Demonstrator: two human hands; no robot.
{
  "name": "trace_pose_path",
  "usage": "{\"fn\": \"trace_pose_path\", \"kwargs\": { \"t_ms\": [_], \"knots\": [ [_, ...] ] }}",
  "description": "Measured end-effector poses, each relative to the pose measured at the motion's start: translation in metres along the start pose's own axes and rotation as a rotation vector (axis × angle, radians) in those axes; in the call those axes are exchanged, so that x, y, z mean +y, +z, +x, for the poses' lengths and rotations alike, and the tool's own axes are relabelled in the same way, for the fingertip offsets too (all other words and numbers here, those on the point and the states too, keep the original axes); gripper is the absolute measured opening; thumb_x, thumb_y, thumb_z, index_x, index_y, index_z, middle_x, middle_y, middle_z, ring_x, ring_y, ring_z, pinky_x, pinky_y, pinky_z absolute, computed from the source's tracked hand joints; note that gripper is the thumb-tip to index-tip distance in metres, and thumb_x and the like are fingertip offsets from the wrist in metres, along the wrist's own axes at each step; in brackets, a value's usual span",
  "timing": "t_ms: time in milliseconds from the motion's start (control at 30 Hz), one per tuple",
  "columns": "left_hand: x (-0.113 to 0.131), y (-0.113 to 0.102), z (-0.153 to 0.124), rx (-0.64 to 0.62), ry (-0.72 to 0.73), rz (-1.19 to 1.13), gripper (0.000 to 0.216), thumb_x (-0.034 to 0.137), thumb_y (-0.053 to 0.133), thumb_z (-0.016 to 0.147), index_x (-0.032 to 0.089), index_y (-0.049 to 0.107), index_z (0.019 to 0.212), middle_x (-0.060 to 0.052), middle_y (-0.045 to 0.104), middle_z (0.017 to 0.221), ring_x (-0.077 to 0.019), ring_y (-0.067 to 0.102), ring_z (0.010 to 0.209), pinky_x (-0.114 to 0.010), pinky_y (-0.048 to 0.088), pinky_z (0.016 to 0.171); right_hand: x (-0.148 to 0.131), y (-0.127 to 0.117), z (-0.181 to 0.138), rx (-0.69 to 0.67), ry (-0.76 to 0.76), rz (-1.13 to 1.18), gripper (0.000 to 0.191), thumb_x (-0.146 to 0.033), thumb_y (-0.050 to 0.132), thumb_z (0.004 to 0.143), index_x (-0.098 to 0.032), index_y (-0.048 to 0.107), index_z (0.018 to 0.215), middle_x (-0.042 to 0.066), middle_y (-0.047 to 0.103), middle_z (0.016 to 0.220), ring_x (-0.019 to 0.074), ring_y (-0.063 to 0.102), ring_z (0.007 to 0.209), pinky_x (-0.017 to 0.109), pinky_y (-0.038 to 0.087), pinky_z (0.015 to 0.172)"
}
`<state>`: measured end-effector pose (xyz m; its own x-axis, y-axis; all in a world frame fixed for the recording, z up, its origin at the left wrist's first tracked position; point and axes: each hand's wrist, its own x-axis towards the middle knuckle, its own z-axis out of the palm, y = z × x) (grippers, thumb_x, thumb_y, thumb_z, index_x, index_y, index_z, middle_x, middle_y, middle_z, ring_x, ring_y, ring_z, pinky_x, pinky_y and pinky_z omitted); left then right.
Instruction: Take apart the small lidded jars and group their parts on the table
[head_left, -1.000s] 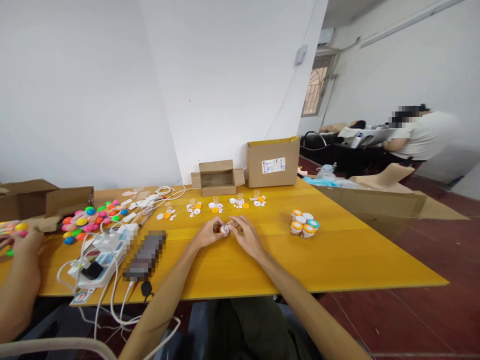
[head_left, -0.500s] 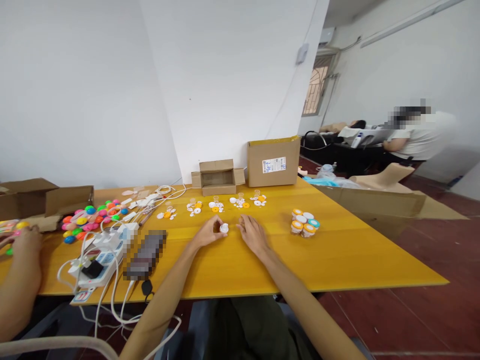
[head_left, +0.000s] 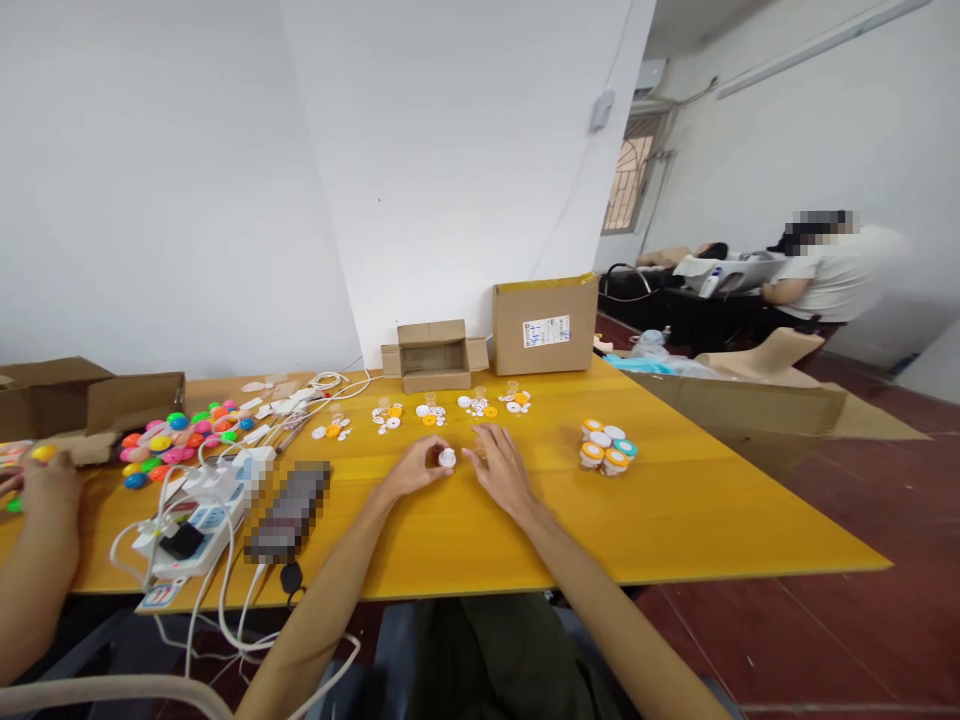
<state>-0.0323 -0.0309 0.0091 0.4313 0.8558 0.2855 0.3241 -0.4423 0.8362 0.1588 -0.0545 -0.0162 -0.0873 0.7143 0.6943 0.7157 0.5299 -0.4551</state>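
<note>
My left hand (head_left: 417, 466) pinches a small white round plastic piece (head_left: 447, 457) between thumb and fingertips, just above the table. A short way to the right, my right hand (head_left: 501, 468) has its thumb and fingers apart, palm down over the tabletop, with nothing that I can make out in it. Beyond both hands, small piles of white and orange plastic discs (head_left: 430, 415) lie in a row, each with a clear little cup. Beside my right forearm stands a cluster of clear jars with orange, white and teal lids (head_left: 604, 447).
Two cardboard boxes, a small open one (head_left: 436, 362) and a larger closed one (head_left: 544, 330), stand along the wall. To the left lie a phone (head_left: 289, 512), a power strip (head_left: 210, 520) with cables, and colourful balls (head_left: 176, 445). A co-worker's hand (head_left: 51, 490) is at far left.
My right hand's fingers have spread and reached slightly forward. My left hand keeps the white piece at nearly the same spot.
</note>
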Motion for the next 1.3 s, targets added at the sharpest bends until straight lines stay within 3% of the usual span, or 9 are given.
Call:
{"fn": "trace_pose_path", "kwargs": {
  "t_ms": [233,433,633,833,1133,1300],
  "knots": [
    [0.003,0.004,-0.001,-0.054,-0.037,-0.098,0.028,0.032,0.078,0.066,0.018,0.065,0.086,0.0,0.064,0.076,-0.0151,0.056,0.071,-0.028,0.047,0.071,-0.017,0.001,-0.001,-0.192,-0.137,0.104,0.014,-0.022,0.05,0.092,-0.026,0.063,0.098,0.006,0.065,0.093,0.0241,0.059,0.089,0.038,0.048,0.085],
    [0.002,0.005,0.001,-0.102,-0.095,-0.288,0.04,0.036,0.085,0.059,0.016,0.063,0.086,0.002,0.063,0.073,-0.0122,0.055,0.067,-0.026,0.045,0.067,-0.013,0.002,-0.002,-0.209,-0.017,0.24,0.012,-0.017,0.053,0.088,-0.025,0.059,0.094,0.003,0.065,0.091,0.0206,0.06,0.085,0.032,0.049,0.078],
    [-0.001,0.005,0.001,-0.125,-0.112,-0.315,0.042,0.035,0.088,0.057,0.014,0.065,0.084,0.003,0.061,0.068,-0.0095,0.052,0.061,-0.023,0.042,0.063,-0.014,0.002,-0.002,-0.229,-0.087,0.282,0.015,-0.015,0.05,0.089,-0.024,0.061,0.094,0.005,0.065,0.092,0.0206,0.061,0.086,0.032,0.049,0.079],
    [-0.001,0.005,0.001,-0.152,-0.151,-0.353,0.048,0.038,0.089,0.053,0.015,0.067,0.088,0.001,0.065,0.072,-0.0113,0.056,0.066,-0.024,0.045,0.067,-0.011,0.004,-0.001,-0.262,-0.045,0.315,0.018,-0.013,0.052,0.085,-0.024,0.063,0.094,0.005,0.069,0.093,0.0206,0.063,0.086,0.031,0.05,0.078],
    [-0.001,0.006,0.002,-0.121,-0.197,-0.399,0.038,0.03,0.091,0.049,0.014,0.068,0.075,0.002,0.065,0.068,-0.0104,0.057,0.064,-0.023,0.044,0.067,-0.015,0.0,0.002,-0.23,0.025,0.408,0.01,-0.015,0.057,0.078,-0.023,0.064,0.077,0.003,0.072,0.08,0.018,0.065,0.073,0.027,0.049,0.067],
    [0.0,0.004,0.001,-0.121,-0.205,-0.375,0.036,0.029,0.09,0.05,0.014,0.069,0.075,0.001,0.066,0.068,-0.0112,0.059,0.064,-0.024,0.045,0.068,-0.015,0.002,0.002,-0.224,0.156,0.515,0.005,-0.018,0.059,0.073,-0.022,0.062,0.071,0.0,0.069,0.07,0.0158,0.062,0.063,0.025,0.047,0.06]
  ]
}}
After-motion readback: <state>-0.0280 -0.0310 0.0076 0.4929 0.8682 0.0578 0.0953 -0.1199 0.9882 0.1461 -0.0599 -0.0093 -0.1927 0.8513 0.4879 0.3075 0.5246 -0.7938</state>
